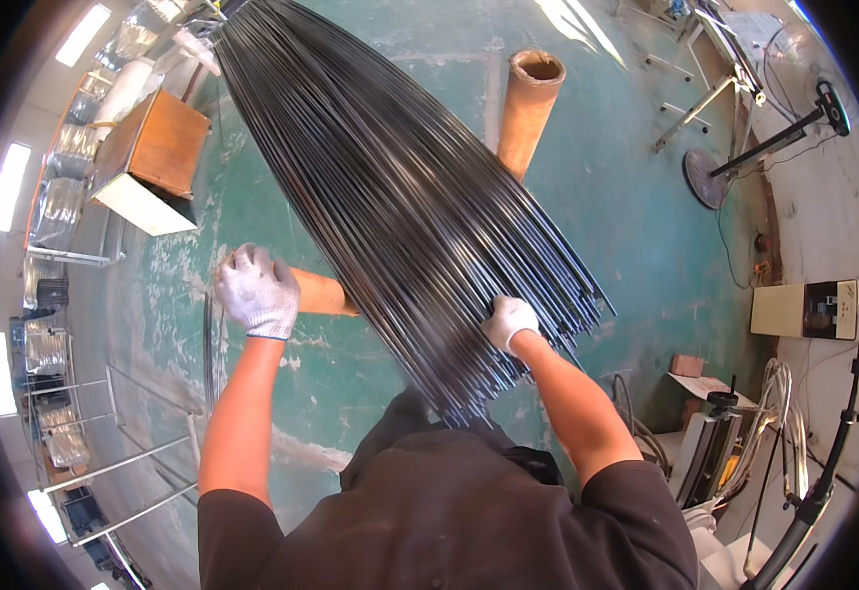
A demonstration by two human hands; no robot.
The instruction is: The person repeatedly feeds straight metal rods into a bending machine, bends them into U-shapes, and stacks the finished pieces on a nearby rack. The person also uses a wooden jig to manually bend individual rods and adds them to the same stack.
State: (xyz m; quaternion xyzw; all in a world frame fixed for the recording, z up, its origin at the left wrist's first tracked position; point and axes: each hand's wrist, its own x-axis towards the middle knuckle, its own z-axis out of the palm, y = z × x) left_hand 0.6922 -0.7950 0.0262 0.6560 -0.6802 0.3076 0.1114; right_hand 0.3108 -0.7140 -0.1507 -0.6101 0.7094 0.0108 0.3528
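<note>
A long bundle of thin black rods [380, 187] runs from the upper left down to just in front of my body, its near ends uneven. My right hand [511, 324], in a whitish glove, is closed on rods near the bundle's near right end; its fingertips are partly hidden. To the left of the bundle, my gloved left hand [257, 292] curls over the outer end of a brown tube [319, 292]. That tube's other end is hidden by the rods. Beyond the bundle's right side, a second brown tube [528, 118] shows its hollow open end.
A brown wooden box [169, 143] stands at the far left, near shelving with wrapped bundles. Metal frame rails [144, 462] are at lower left. On the right are a round-based stand [707, 179], a beige box-shaped unit [805, 309] and coiled hoses [778, 413]. The floor [636, 226] is worn green.
</note>
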